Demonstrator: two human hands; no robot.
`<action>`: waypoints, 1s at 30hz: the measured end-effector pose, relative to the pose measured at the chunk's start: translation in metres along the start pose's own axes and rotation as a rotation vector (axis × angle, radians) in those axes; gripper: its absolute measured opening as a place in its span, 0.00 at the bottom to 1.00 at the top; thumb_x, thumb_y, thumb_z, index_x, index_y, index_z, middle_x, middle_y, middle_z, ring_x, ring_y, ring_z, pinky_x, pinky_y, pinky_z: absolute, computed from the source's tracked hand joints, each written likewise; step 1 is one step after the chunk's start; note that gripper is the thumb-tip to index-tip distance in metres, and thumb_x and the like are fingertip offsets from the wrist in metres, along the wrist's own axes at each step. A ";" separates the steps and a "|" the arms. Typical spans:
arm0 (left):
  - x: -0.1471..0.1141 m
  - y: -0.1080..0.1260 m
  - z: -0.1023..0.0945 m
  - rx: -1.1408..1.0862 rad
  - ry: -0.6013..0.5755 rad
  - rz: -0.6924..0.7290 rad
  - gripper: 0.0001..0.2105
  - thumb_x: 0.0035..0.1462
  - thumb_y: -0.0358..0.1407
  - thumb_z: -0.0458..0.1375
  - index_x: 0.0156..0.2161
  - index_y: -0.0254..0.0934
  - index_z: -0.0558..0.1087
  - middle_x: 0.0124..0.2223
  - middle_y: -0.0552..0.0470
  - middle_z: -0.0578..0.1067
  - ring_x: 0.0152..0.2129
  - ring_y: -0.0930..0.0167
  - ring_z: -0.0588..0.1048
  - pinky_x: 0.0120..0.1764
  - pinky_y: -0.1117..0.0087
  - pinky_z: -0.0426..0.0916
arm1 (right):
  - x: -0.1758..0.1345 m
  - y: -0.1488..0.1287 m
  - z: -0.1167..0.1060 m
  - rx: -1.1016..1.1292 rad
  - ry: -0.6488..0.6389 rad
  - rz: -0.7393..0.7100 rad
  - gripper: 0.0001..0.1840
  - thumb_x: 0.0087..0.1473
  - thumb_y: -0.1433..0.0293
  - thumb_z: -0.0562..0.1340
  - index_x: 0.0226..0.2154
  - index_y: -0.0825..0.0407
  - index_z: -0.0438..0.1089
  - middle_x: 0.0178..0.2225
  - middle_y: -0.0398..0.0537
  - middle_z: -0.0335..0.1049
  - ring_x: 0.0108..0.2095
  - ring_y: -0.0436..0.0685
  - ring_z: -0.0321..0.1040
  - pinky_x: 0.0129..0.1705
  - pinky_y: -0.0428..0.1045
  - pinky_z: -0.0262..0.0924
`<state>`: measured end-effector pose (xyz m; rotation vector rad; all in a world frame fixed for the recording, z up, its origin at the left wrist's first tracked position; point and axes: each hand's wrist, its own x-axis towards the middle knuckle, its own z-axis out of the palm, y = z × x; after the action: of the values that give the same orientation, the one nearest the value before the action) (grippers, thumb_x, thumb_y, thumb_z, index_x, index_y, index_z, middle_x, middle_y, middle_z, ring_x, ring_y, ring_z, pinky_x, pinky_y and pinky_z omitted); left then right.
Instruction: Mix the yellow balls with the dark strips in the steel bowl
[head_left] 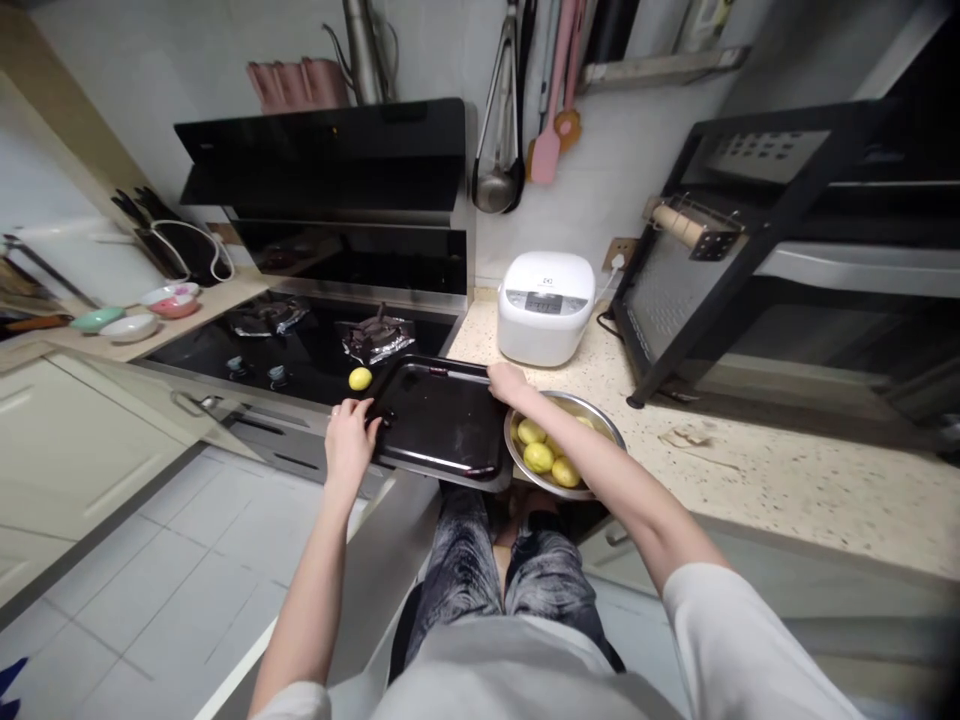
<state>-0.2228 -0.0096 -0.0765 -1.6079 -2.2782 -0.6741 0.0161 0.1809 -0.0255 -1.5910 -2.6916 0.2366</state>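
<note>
A black rectangular baking tray (446,415) lies in front of me, bridging the cooktop's right end and the speckled counter. My left hand (351,435) is closed at the tray's left edge, thumb toward the rim. At the far right corner, my right hand (508,382) grips the rim, its fingertips partly hidden. Just beyond my left hand, a single yellow lemon (360,379) rests on the black cooktop. Beneath my right forearm stands a steel bowl (611,428) with several yellow lemons (538,458) in it; the forearm covers part of them.
Behind the bowl stands a white rice cooker (546,310). A black rack (679,280) with an oven rises at the right. The gas burner (379,335) has foil around it. Small bowls (129,328) sit at far left. Utensils (495,190) hang on the wall.
</note>
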 end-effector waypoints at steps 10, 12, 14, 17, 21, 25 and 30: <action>-0.034 0.112 0.021 -0.589 -0.516 0.509 0.11 0.64 0.39 0.66 0.49 0.40 0.80 0.46 0.47 0.82 0.46 0.63 0.78 0.51 0.64 0.72 | 0.023 -0.005 0.026 -0.066 -0.033 0.097 0.23 0.66 0.60 0.66 0.57 0.54 0.70 0.56 0.56 0.71 0.52 0.61 0.73 0.53 0.60 0.72; -0.032 0.119 0.024 -0.577 -0.594 0.496 0.09 0.62 0.36 0.67 0.48 0.39 0.81 0.44 0.48 0.82 0.43 0.64 0.79 0.48 0.66 0.71 | 0.023 -0.004 0.026 -0.049 -0.011 0.073 0.22 0.66 0.60 0.66 0.57 0.54 0.70 0.56 0.55 0.71 0.52 0.61 0.73 0.53 0.60 0.72; -0.029 0.122 0.027 -0.574 -0.647 0.493 0.08 0.60 0.33 0.68 0.45 0.38 0.82 0.41 0.49 0.82 0.40 0.65 0.80 0.45 0.68 0.71 | 0.026 -0.008 0.024 -0.022 0.010 0.008 0.21 0.66 0.60 0.65 0.57 0.53 0.70 0.55 0.54 0.72 0.51 0.60 0.73 0.52 0.60 0.73; -0.027 0.123 0.030 -0.602 -0.677 0.493 0.05 0.59 0.31 0.68 0.41 0.39 0.82 0.40 0.50 0.82 0.37 0.67 0.80 0.42 0.70 0.70 | 0.037 -0.026 0.021 0.030 0.037 -0.144 0.15 0.67 0.65 0.64 0.53 0.54 0.71 0.52 0.51 0.74 0.49 0.57 0.74 0.51 0.57 0.73; -0.023 0.113 0.032 -0.642 -0.630 0.449 0.05 0.60 0.30 0.67 0.41 0.39 0.80 0.40 0.51 0.82 0.38 0.67 0.80 0.42 0.70 0.70 | 0.056 -0.056 0.021 0.059 0.068 -0.295 0.12 0.66 0.76 0.61 0.51 0.54 0.72 0.51 0.49 0.75 0.52 0.53 0.73 0.55 0.49 0.69; -0.006 0.076 0.028 -0.577 -0.497 0.283 0.05 0.61 0.28 0.64 0.40 0.38 0.77 0.39 0.50 0.81 0.37 0.67 0.79 0.42 0.69 0.71 | 0.068 -0.069 0.028 0.036 0.062 -0.311 0.14 0.67 0.68 0.64 0.54 0.54 0.72 0.56 0.53 0.72 0.55 0.59 0.72 0.56 0.58 0.70; 0.022 0.025 0.020 -0.235 -0.238 0.035 0.04 0.64 0.30 0.60 0.42 0.40 0.75 0.43 0.48 0.79 0.41 0.65 0.78 0.43 0.68 0.70 | 0.074 -0.074 0.033 0.007 -0.003 -0.255 0.22 0.66 0.60 0.65 0.58 0.52 0.70 0.58 0.54 0.70 0.53 0.61 0.72 0.54 0.61 0.72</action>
<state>-0.2060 0.0259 -0.0774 -1.9241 -2.4023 -0.8065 -0.0873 0.2062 -0.0534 -1.2271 -2.8537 0.2433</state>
